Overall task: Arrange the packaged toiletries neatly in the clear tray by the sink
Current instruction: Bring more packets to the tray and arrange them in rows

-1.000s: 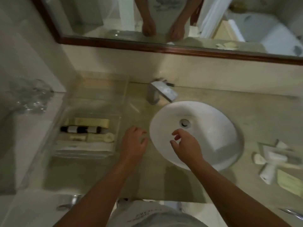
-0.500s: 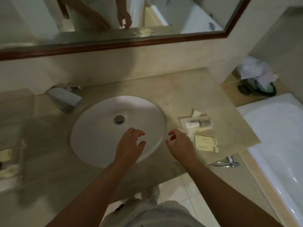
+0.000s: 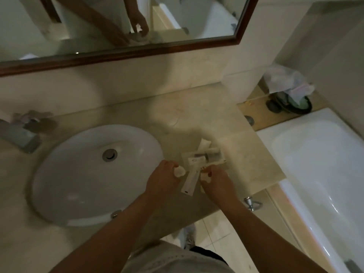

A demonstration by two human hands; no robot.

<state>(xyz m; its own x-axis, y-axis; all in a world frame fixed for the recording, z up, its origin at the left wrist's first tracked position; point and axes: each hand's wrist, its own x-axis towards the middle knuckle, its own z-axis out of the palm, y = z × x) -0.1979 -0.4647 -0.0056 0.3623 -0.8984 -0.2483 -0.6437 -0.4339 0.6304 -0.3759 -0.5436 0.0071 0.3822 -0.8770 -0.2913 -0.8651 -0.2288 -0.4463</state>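
Beige stone counter [image 3: 197, 115] runs under a wood-framed mirror [image 3: 197, 16], holding one white oval sink [image 3: 78, 174] with one tap [image 3: 17, 136] at its left. One bathtub [image 3: 315, 154] lies to the right.

Four toiletry packets show on the counter just right of the sink, bunched together. A long slim packet [image 3: 189, 182] has its long axis running from near the counter's front edge up and to the right. A clear pouch [image 3: 206, 156] lies across its far part, long axis left to right.

Both forearms reach forward, palms down. The left hand [image 3: 163, 180] pinches a small white packet [image 3: 179, 171] at its fingertips. The right hand [image 3: 218, 182] has its fingers bent down onto a pale packet [image 3: 204, 177]; whether it grips or only touches it cannot be told.
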